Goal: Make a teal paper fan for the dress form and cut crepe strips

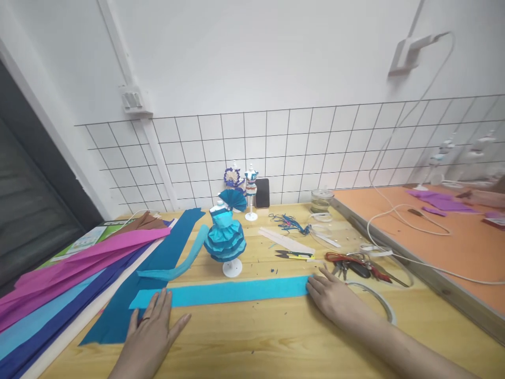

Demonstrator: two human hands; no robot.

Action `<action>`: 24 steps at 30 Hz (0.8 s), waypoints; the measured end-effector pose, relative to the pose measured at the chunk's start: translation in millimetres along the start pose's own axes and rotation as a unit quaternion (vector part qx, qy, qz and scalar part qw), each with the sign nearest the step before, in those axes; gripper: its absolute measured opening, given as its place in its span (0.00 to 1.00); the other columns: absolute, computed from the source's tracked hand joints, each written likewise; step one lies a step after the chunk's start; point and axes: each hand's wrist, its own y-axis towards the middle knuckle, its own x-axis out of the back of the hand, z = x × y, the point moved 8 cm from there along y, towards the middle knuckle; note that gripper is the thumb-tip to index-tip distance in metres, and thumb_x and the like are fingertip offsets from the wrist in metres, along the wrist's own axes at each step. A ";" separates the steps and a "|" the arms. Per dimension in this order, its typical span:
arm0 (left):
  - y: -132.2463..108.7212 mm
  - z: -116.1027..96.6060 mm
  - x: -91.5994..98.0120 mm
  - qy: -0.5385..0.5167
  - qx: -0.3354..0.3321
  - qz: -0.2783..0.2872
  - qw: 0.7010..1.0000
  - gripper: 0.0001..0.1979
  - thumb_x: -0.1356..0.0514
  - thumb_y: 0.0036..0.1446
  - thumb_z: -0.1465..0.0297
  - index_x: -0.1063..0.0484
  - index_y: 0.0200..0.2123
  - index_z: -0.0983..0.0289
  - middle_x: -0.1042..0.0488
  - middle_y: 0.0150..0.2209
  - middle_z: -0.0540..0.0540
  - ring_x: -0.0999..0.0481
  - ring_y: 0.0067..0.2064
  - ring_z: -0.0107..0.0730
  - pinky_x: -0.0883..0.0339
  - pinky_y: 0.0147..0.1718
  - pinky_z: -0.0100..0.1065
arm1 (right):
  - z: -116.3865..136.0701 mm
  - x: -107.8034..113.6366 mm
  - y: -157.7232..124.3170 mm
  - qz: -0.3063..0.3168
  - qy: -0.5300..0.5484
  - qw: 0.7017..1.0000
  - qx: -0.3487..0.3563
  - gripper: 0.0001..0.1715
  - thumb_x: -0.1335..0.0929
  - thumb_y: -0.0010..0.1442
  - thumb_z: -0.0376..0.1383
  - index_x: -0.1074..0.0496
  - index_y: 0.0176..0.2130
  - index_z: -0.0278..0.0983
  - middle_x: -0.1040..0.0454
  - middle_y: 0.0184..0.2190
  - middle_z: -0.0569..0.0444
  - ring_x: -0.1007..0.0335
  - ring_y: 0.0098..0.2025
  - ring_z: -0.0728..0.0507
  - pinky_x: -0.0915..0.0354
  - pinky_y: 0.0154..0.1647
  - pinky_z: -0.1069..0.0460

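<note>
A long light-blue crepe paper strip lies flat across the wooden table. My left hand rests open, fingers spread, on the strip's left end, over a wider dark teal sheet. My right hand lies flat with its fingertips on the strip's right end. Behind the strip stands a small white mannequin in a blue ruffled paper dress with a curled teal ribbon trailing off to its left.
Pink, blue and purple paper sheets fan out at the left. Black-and-yellow snips, keys, a tape ring, a jar, two more small mannequins and a phone lie behind. An orange table with cables stands at the right.
</note>
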 end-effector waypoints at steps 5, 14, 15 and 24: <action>5.3 -4.0 13.7 0.014 -0.008 -0.043 0.999 0.34 0.55 0.53 0.54 0.43 0.58 0.69 0.44 0.60 0.65 0.47 0.61 0.50 0.57 0.55 0.55 | -10.6 5.5 2.7 -0.005 0.057 0.998 -0.013 0.14 0.40 0.55 0.22 0.31 0.25 0.35 0.27 0.24 0.50 0.32 0.29 0.43 0.40 0.41 0.46; 12.7 -40.5 50.4 0.033 -0.114 -0.074 0.990 0.17 0.53 0.56 0.67 0.27 0.41 0.63 0.26 0.46 0.61 0.30 0.50 0.44 0.43 0.49 0.44 | -49.3 44.6 -22.9 -0.044 0.166 0.981 -0.095 0.17 0.43 0.62 0.29 0.27 0.37 0.37 0.24 0.30 0.49 0.29 0.35 0.44 0.37 0.37 0.51; 11.9 -45.6 53.9 0.025 -0.131 -0.069 0.989 0.17 0.54 0.56 0.69 0.26 0.39 0.62 0.25 0.45 0.59 0.29 0.49 0.43 0.43 0.48 0.42 | -53.8 47.5 -27.0 -0.049 0.176 0.978 -0.103 0.18 0.44 0.62 0.30 0.27 0.38 0.37 0.24 0.31 0.48 0.29 0.36 0.44 0.37 0.38 0.50; 9.0 -72.6 54.2 -0.022 -0.185 -0.068 0.980 0.21 0.51 0.55 0.57 0.32 0.48 0.61 0.24 0.44 0.58 0.28 0.46 0.45 0.41 0.46 0.41 | -95.4 66.5 -53.0 -0.047 0.267 0.951 -0.151 0.16 0.43 0.62 0.36 0.28 0.42 0.39 0.25 0.43 0.49 0.28 0.43 0.43 0.34 0.41 0.51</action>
